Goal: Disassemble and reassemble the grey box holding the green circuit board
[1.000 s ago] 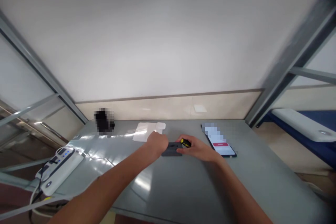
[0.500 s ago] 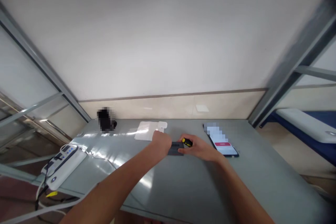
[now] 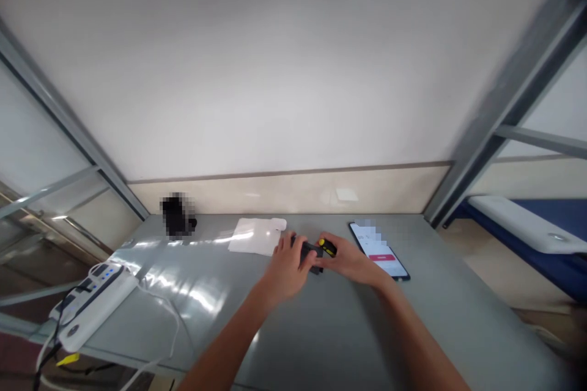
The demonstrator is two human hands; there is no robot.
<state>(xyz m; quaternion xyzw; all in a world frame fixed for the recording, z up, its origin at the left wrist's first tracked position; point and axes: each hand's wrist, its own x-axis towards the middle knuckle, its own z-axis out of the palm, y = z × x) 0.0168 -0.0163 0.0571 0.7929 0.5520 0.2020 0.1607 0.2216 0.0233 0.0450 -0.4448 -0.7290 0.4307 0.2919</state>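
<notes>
My left hand is closed over a small dark grey case, its fingers along the far side and its thumb on the near right part. In my right hand is a short yellow-and-black handle, which looks like a screwdriver. The tips of my right fingers also meet the right end of the case. Both hands are close together above the middle of the grey table. My fingers hide much of the case, and the tool's shaft cannot be seen.
White paper lies beyond my left hand, with a small white object at its corner. A lit phone is right of my hands. Farther left are a blurred black object, a white power strip and its cable. Metal posts flank the table.
My left hand has turned from a fist at the case's left end to fingers spread over its top. The case is now tilted and more covered. My right hand keeps the screwdriver. The view has shifted slightly.
</notes>
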